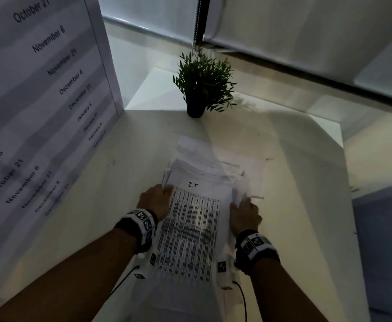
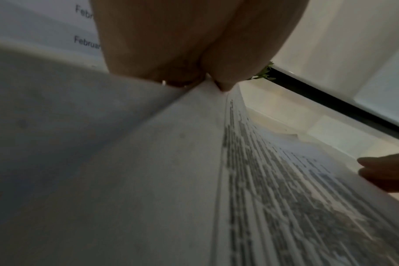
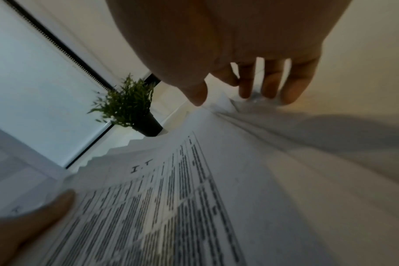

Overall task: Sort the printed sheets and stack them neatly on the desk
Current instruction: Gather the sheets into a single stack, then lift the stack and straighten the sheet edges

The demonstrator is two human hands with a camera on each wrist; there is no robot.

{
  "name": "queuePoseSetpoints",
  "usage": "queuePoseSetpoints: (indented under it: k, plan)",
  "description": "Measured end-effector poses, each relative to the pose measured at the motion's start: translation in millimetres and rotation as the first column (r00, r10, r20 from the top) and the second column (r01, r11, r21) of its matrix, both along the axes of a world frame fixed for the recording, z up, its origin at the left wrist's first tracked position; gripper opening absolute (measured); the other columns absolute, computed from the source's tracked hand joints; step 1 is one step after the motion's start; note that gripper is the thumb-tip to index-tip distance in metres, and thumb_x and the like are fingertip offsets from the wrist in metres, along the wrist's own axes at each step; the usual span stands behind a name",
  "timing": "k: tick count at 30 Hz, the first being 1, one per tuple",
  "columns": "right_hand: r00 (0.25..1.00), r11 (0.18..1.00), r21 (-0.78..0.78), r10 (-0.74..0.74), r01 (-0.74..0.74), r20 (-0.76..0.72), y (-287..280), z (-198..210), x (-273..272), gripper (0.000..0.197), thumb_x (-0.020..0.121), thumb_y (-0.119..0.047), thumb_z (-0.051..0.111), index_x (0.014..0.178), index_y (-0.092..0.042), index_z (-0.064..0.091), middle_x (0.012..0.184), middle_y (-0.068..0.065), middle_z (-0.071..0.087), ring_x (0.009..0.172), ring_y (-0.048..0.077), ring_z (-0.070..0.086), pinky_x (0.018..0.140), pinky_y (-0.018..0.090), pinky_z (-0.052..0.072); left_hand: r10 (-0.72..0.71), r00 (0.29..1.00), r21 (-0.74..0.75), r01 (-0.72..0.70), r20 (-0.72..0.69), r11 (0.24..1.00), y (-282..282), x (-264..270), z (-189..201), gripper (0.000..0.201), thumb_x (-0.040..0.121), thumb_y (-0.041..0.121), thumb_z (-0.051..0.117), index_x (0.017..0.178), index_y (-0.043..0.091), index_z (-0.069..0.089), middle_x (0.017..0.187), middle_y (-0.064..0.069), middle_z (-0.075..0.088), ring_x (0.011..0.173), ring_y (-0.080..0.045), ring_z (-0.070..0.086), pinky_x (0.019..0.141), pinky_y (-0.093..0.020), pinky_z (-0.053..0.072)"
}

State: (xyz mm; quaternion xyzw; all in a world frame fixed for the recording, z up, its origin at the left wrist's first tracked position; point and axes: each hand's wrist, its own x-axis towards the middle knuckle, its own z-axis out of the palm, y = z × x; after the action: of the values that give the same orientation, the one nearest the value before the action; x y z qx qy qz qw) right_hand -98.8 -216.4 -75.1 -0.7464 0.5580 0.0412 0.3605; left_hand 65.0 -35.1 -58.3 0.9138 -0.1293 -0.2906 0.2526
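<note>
Likely squaring step: left hand (image 1: pixel 157 201) pinches ragged white printed-sheet stack (image 1: pixel 190 233); right hand (image 1: pixel 246 214), fingers straight, braces opposite side. Next: align edges.

Top sheet (image 1: pixel 190 228) apparently "I.T"; poster (image 1: pixel 39 89): "October 21".

Dim room. Pale worktop (image 1: pixel 283 182) below white roller blinds (image 1: pixel 306 31), with green plant in black pot (image 1: pixel 203 82). Date-printed white chart (image 1: pixel 39 89) leftward.
</note>
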Motion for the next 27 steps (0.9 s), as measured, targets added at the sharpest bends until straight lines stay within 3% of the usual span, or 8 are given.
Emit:
queuePoseSetpoints:
  k: [3, 6, 8, 12, 15, 20, 24, 27]
  plan:
    - [0.998, 0.998, 0.048, 0.047, -0.049, 0.031, 9, -7, 4, 0.078, 0.093, -0.041, 0.053, 0.154, -0.012, 0.014, 0.156, 0.015, 0.023, 0.139, 0.037, 0.026, 0.116, 0.045, 0.026, 0.104, 0.992, -0.066, -0.108, -0.066, 0.992, -16, -7, 6, 0.063, 0.097, 0.045, 0.044, 0.142, 0.002, 0.034, 0.144, -0.024, 0.037, 0.13, -0.039, 0.04, 0.11, -0.042, 0.032]
    - [0.99, 0.998, 0.052, 0.01, -0.018, 0.142, 11, -16, 5, 0.083, 0.084, -0.039, 0.063, 0.15, -0.01, 0.023, 0.147, 0.018, 0.04, 0.131, 0.034, 0.043, 0.11, 0.046, 0.037, 0.11, 0.956, -0.165, -0.158, -0.27, 0.974, -23, -9, 5, 0.081, 0.097, 0.042, 0.047, 0.155, 0.01, -0.001, 0.161, -0.015, 0.012, 0.146, -0.033, 0.02, 0.12, -0.039, 0.016]
    - [0.998, 1.0, 0.005, -0.002, 0.001, 0.059, 13, -15, -1, 0.084, 0.081, -0.037, 0.067, 0.149, -0.01, 0.026, 0.139, 0.019, 0.048, 0.125, 0.036, 0.049, 0.108, 0.046, 0.039, 0.121, 0.935, -0.166, -0.185, -0.334, 0.969, -19, -8, 10, 0.083, 0.098, 0.04, 0.047, 0.154, 0.01, -0.006, 0.162, -0.013, 0.011, 0.147, -0.031, 0.02, 0.119, -0.036, 0.018]
    - [0.993, 0.998, 0.033, 0.051, -0.054, 0.108, 27, -18, -10, 0.09, 0.073, -0.039, 0.069, 0.147, -0.014, 0.025, 0.142, 0.017, 0.044, 0.129, 0.037, 0.045, 0.106, 0.051, 0.041, 0.122, 0.928, -0.132, -0.178, -0.352, 0.975, -10, -16, 15, 0.078, 0.094, 0.027, 0.058, 0.151, 0.005, 0.009, 0.148, -0.018, 0.04, 0.13, -0.033, 0.046, 0.102, -0.033, 0.04]
    - [0.989, 0.999, 0.039, -0.006, 0.0, 0.149, 29, -19, -19, 0.096, 0.067, -0.041, 0.077, 0.145, -0.011, 0.031, 0.143, 0.015, 0.044, 0.131, 0.035, 0.044, 0.106, 0.051, 0.042, 0.163, 0.942, -0.158, -0.216, -0.293, 0.963, 6, -21, 5, 0.06, 0.083, 0.021, 0.073, 0.133, 0.007, 0.043, 0.123, -0.013, 0.061, 0.106, -0.031, 0.062, 0.086, -0.033, 0.051]
    - [0.927, 0.988, 0.154, -0.086, 0.031, 0.366, 25, 4, -36, 0.103, 0.058, -0.032, 0.091, 0.144, -0.016, 0.037, 0.14, 0.002, 0.05, 0.128, 0.023, 0.049, 0.107, 0.045, 0.043, 0.044, 0.952, -0.507, -0.2, -0.303, 0.838, 29, -31, 29, 0.035, 0.076, 0.02, 0.077, 0.109, 0.02, 0.067, 0.104, -0.002, 0.073, 0.098, -0.023, 0.07, 0.091, -0.047, 0.055]
    - [0.811, 0.981, 0.196, -0.129, 0.018, 0.571, 14, 68, -33, 0.057, 0.06, -0.03, 0.091, 0.109, -0.016, 0.066, 0.104, 0.004, 0.073, 0.093, 0.021, 0.07, 0.077, 0.04, 0.06, -0.014, 0.965, -0.692, -0.177, -0.261, 0.699, 38, -22, 77, 0.033, 0.08, 0.027, 0.076, 0.111, 0.019, 0.068, 0.108, -0.006, 0.074, 0.099, -0.025, 0.071, 0.089, -0.051, 0.056]
    - [0.69, 0.993, 0.105, -0.116, 0.057, 0.715, 10, 130, -30, 0.017, 0.071, -0.019, 0.084, 0.081, -0.022, 0.07, 0.085, -0.004, 0.072, 0.077, 0.012, 0.067, 0.073, 0.028, 0.06, 0.041, 0.998, -0.782, -0.055, -0.038, 0.621, 32, -21, 127, 0.02, 0.095, 0.022, 0.059, 0.114, 0.021, 0.063, 0.105, 0.011, 0.072, 0.099, -0.005, 0.068, 0.089, -0.032, 0.056]
